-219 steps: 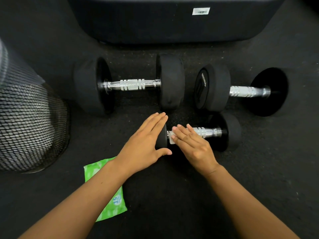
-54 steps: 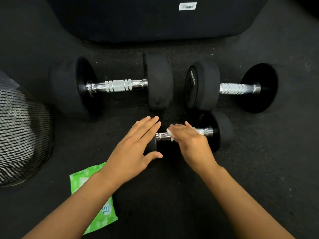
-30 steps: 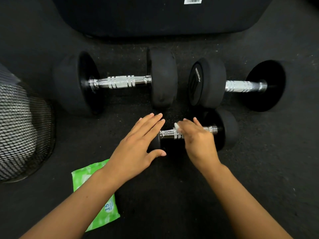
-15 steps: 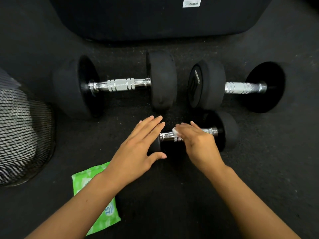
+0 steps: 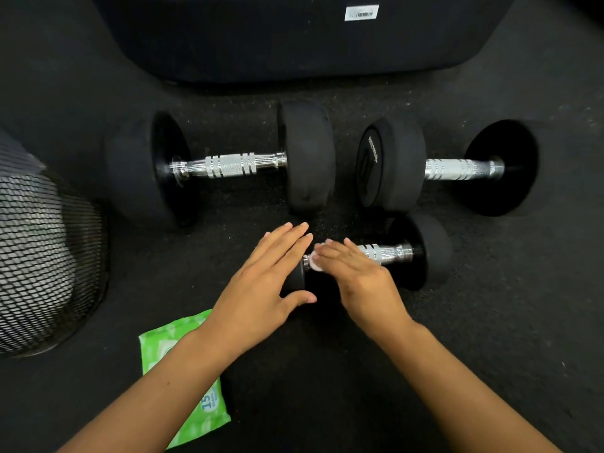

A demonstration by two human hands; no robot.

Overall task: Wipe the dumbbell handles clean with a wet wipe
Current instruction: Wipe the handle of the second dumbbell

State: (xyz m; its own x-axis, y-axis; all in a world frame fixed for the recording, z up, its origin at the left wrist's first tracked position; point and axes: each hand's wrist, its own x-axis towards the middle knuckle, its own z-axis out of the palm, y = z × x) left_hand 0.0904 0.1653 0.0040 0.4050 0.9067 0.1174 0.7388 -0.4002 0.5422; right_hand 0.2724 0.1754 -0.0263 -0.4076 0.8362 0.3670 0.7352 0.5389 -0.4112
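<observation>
I see three dumbbells on the black speckled rubber floor [image 5: 490,322]. I'll use the small black dumbbell with the knurled chrome handle [image 5: 389,253] as reference; it lies nearest the person, roughly centre frame.

Left hand [image 5: 261,282]: fingers straight and together, palm laid flat over the small dumbbell's left head, thumb spread out along its near side. Pressing, not gripping.

Right hand [image 5: 356,273]: fingers extended and laid across the left part of the chrome handle, pressing a white wet wipe [image 5: 314,260] onto the bar. Only a small white patch of the wipe shows at the fingertips, right at the handle's left end next to the left hand; rest is hidden under the hand. I can't tell whether the thumb wraps under the bar.

Right stretch of the handle is bare, running into the right head.

Behind the small dumbbell, to its left: large black dumbbell with ringed chrome handle [image 5: 228,165]. Behind it, to its right: second large black dumbbell with chrome handle [image 5: 457,169]; its left head is just beside the first one's right head.

Green wet-wipe packet [image 5: 192,416] lies flat near-left of the small dumbbell, partly under the left forearm.

Black wire-mesh bin [image 5: 42,256] far left. Dark padded block with a white barcode label [image 5: 294,34] well behind the dumbbells.
</observation>
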